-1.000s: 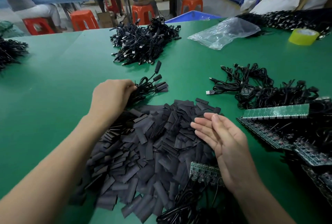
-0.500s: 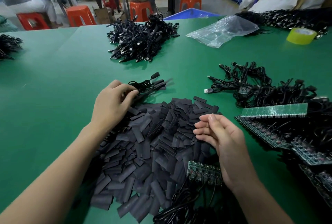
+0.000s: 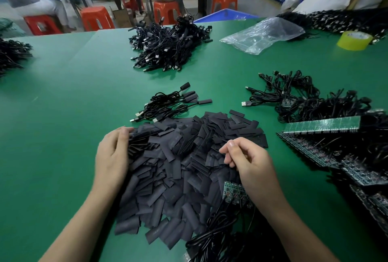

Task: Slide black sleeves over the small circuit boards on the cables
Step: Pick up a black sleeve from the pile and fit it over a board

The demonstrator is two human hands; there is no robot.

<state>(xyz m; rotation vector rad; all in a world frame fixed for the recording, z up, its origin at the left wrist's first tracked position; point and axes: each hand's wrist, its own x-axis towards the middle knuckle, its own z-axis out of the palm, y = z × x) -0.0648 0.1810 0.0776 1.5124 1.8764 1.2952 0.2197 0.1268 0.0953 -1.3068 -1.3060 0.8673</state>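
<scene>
A big heap of flat black sleeves (image 3: 180,163) lies on the green table in front of me. My left hand (image 3: 112,156) rests against the heap's left edge with its fingers straight, touching sleeves. My right hand (image 3: 246,163) sits on the right side of the heap, thumb and curled fingers pinching at a black sleeve. A green strip of small circuit boards (image 3: 232,193) with black cables (image 3: 210,238) lies just under my right wrist. A small bundle of sleeved cables (image 3: 174,102) lies beyond the heap, apart from both hands.
Panels of green circuit boards (image 3: 321,126) and a tangle of cables (image 3: 304,97) fill the right side. A large pile of cables (image 3: 168,49), a clear plastic bag (image 3: 262,34) and a yellow tape roll (image 3: 354,40) lie farther back. Seated people are at the far table.
My left hand has let go of the small cable bundle and drawn back to the heap's left edge. My right hand's fingers went from flat to curled onto the sleeves.
</scene>
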